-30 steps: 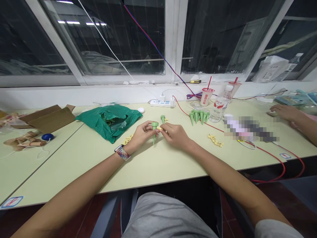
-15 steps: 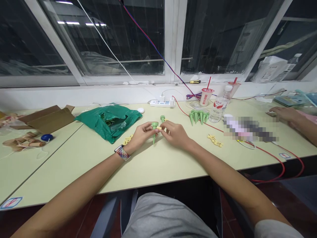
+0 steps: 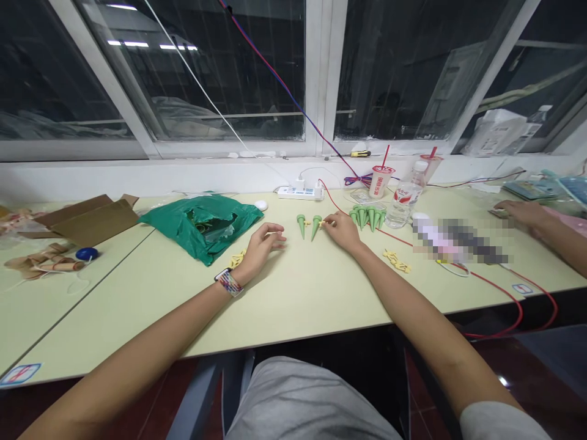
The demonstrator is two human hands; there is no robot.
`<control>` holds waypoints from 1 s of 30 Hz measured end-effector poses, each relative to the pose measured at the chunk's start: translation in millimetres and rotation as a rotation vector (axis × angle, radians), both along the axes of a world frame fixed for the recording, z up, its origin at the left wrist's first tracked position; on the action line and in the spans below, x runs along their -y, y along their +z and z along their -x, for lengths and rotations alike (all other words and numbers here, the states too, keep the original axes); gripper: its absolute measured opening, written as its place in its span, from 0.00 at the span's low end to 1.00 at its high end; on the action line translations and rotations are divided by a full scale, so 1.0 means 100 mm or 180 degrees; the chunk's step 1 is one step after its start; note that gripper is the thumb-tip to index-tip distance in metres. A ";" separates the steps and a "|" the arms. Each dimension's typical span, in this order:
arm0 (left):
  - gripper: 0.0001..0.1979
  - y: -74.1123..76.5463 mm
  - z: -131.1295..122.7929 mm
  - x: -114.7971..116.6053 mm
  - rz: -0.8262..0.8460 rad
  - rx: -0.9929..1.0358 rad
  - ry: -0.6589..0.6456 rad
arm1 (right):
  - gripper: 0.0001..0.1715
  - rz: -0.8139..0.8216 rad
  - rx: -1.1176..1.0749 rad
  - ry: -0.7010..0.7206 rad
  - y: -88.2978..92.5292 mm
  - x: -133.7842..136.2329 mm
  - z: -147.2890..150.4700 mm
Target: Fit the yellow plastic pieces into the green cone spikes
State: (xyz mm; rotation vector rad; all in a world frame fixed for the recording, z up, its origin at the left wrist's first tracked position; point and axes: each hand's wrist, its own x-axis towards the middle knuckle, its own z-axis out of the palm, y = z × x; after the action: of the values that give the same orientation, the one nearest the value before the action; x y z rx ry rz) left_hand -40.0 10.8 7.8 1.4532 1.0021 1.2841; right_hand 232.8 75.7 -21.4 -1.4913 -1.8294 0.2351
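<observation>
My right hand (image 3: 343,231) pinches the small yellow piece on the side of a green plastic spike (image 3: 315,227), a pointed cone with a round top. Just left of it lies another green spike (image 3: 301,226) with its own yellow side piece. My left hand (image 3: 263,245) is held over the table with its fingers apart and nothing in them. Beside that wrist is a heap of small yellow pieces (image 3: 236,260), partly hidden by the hand. More yellow pieces (image 3: 397,261) lie right of my right forearm. Several green spikes (image 3: 367,215) are bunched behind my right hand.
A torn green plastic bag (image 3: 215,229) lies left of centre, near a cardboard box (image 3: 85,226) and wooden toys with a blue ball (image 3: 87,253). A water bottle (image 3: 404,198), drink cup (image 3: 380,181) and power strip (image 3: 298,192) stand behind. At right is another person's hand (image 3: 520,212).
My right hand has moved right with the green spike, bringing it down beside the other one. My left hand has let go of that spike and its fingers have opened.
</observation>
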 end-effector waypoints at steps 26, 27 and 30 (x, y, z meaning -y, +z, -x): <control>0.15 -0.07 0.02 -0.07 0.0106 -0.0047 -0.0065 | 0.14 0.0231 0.0828 -0.0249 0.04 0.01 0.14; 0.15 -0.07 0.02 -0.06 0.0111 -0.0045 -0.0069 | 0.14 0.0237 0.0838 -0.0250 0.04 0.01 0.14; 0.15 -0.06 0.01 -0.06 0.0123 -0.0044 -0.0068 | 0.15 0.0243 0.0872 -0.0239 0.04 0.01 0.13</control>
State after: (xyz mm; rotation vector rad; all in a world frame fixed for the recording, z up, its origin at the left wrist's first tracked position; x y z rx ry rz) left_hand -41.5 17.0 1.5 1.4413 1.0126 1.2345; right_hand 219.3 74.6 -17.3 -1.7107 -1.9907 0.0665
